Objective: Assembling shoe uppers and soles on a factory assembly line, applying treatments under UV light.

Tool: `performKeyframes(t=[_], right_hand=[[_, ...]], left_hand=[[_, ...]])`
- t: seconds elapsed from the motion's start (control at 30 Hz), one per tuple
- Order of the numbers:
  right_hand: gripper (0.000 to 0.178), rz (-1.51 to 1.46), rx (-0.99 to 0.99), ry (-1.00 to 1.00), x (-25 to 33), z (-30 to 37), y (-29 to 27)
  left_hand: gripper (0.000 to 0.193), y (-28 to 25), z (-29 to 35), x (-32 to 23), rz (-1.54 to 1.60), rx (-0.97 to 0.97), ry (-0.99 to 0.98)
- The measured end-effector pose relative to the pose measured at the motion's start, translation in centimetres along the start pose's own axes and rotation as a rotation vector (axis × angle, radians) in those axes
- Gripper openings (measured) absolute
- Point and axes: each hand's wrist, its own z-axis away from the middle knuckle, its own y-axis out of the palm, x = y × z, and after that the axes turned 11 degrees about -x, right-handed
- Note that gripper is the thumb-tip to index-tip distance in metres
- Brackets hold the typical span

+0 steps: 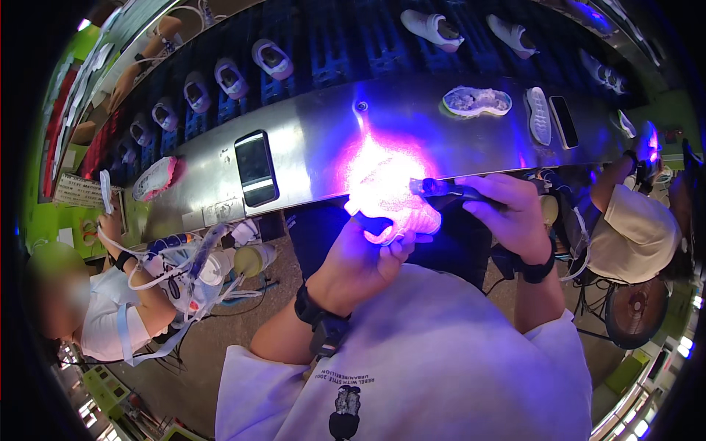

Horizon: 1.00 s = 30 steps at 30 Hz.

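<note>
Violet-white glare hides the far part of the pink-lit low-cut shoe; the white-shirted co-worker's head is blurred.

Black phone on metal bench, second phone beside white sole, round fan

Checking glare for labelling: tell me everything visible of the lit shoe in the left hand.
The shoe glows pink-white, its far side washed out; true colour and material can't be told. A dark opening shows at lower left; the lower right looks ridged. Toe direction is unclear. The left hand grips it from below, by the near edge of the metal bench. A dark tool in the right hand reaches its right side; glare hides whether they touch.
</note>
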Motion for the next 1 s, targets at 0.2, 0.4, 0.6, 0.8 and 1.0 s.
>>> performKeyframes(t=[0.2,0.4,0.6,0.8,1.0], right_hand=[[0.038,-0.020,0.029,0.042,-1.4,1.9,0.8],[0.043,0.155,-0.050,0.022,-2.7,2.3,-0.7],[0.040,0.258,-0.290,-0.042,-1.5,0.9,-3.6],[0.033,0.442,-0.225,-0.336,-0.6,1.4,-4.7],[0.041,0.006,-0.037,-0.358,0.6,4.5,-3.3]], left_hand=[[0.052,0.2,0.6,0.0,-0.002,-0.061,-0.008],[0.057,2.1,0.6,-1.4,-0.408,0.253,0.352],[0.075,1.4,-0.2,-4.3,-0.958,-0.102,0.579],[0.066,6.2,0.3,-1.6,-1.065,-0.159,0.664],[0.072,7.6,-0.3,0.3,-0.984,-0.228,0.614]])
